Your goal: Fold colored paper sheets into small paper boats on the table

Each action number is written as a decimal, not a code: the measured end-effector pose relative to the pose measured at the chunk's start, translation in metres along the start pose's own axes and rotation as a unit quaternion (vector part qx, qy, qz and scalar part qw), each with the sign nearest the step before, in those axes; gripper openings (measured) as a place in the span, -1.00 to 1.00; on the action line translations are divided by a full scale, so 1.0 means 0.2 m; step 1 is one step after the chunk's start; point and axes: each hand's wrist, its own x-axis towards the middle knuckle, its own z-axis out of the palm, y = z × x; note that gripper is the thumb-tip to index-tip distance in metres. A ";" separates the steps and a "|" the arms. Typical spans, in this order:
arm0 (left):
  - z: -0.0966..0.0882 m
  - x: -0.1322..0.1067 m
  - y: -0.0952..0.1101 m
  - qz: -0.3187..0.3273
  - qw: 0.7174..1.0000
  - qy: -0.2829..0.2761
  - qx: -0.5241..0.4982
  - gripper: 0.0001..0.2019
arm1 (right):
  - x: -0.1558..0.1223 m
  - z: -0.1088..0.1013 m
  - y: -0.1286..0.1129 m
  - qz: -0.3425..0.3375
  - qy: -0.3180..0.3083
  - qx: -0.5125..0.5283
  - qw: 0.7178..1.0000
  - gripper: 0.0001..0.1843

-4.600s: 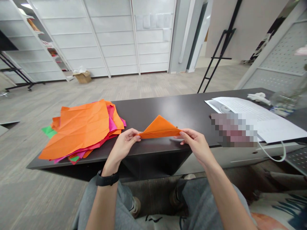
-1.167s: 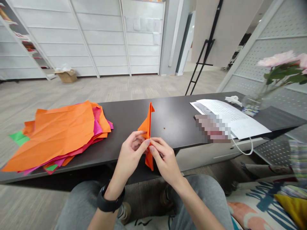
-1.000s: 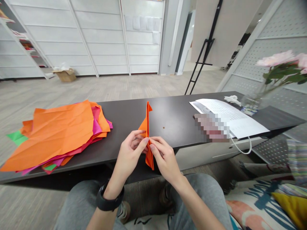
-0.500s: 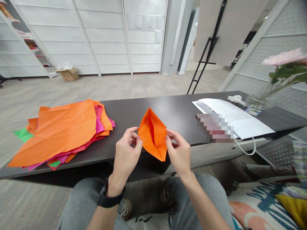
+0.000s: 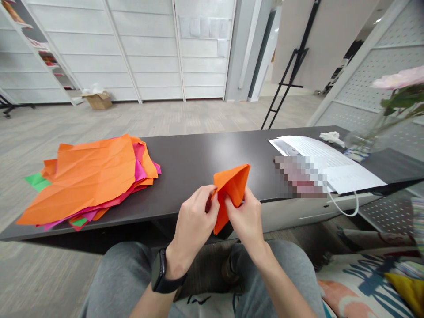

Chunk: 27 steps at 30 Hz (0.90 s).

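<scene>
Since half a second ago, the folded orange paper (image 5: 232,182) has been turned so that its upper corner is pointed up and to the right, and the hands have been brought closer together. It is held up over the near edge of the dark surface (image 5: 188,170), apparently so that both faces can be reached at once. At its left edge the paper is pinched between the bent fingers and thumb of the left hand (image 5: 198,216). By the right hand (image 5: 245,218) it is gripped thumb in front, fingers mostly hidden behind, probably so that the layers are kept steady. Both hands are nearly closed, with only the paper's thickness between the fingers and thumb. The stack of coloured paper sheets (image 5: 96,176) is laid off to the left, seemingly to leave working room in the middle.
</scene>
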 end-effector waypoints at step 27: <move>-0.10 0.08 -0.44 0.171 0.957 -0.204 0.118 -0.48 | 0.15 -0.04 0.24 -0.279 -0.201 -0.159 0.925 -0.38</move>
